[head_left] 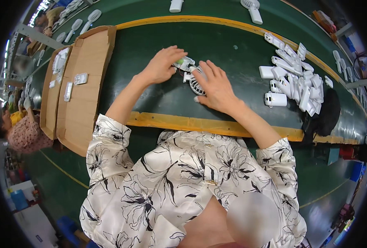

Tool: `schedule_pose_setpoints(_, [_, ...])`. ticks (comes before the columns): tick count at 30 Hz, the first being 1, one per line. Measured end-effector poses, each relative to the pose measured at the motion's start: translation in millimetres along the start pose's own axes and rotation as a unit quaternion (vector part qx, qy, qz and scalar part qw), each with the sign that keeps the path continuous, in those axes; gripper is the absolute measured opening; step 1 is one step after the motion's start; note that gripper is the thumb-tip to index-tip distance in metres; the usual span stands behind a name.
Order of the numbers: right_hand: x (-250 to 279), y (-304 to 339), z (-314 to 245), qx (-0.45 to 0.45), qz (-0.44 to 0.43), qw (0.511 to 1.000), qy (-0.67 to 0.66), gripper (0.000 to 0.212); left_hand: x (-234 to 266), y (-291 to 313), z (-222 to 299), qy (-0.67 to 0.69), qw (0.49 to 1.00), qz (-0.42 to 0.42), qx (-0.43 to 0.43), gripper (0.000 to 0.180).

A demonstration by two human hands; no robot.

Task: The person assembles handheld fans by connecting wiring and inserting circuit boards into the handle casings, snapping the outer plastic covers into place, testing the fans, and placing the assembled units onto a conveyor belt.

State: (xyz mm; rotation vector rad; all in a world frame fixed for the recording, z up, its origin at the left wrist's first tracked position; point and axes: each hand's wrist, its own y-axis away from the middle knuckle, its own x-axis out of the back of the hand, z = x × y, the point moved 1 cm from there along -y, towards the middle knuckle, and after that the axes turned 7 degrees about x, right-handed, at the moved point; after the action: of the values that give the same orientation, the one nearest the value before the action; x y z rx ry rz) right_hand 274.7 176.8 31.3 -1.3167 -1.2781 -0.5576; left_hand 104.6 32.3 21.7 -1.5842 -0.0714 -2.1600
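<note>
On the dark green work surface lies a white handheld fan (197, 87) with a round grille. Its handle end is opened up, with something green and thin wires visible inside. My left hand (162, 66) holds this handle end, fingers curled over it from the left. From the right, my right hand (217, 87) grips the fan at the grille and its joint with the handle. Its fingers cover part of the grille, and the thumb presses near the lower edge. The fingertips' exact contact is partly hidden.
A pile of white plastic casings (293, 78) lies to the right, beside a black bag-like object (330, 111). At the left stand cardboard trays (88, 95) holding a few white parts. Beyond the yellow edge strip (183, 18), more fans (251, 9) lie on a green belt. Other people work at far left.
</note>
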Motion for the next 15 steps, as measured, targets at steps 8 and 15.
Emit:
schedule_pose_setpoints(8, [32.0,6.3,58.2,-0.233,0.214,0.914,-0.253,0.055,7.3,-27.0,23.6,-0.001,0.978,-0.107,0.181,0.053])
schedule_pose_setpoints(15, [58.2,11.6,115.0,-0.401,0.436,0.728,-0.345,0.057,-18.3,-43.7,48.4,0.339,0.879,-0.046,0.333,0.063])
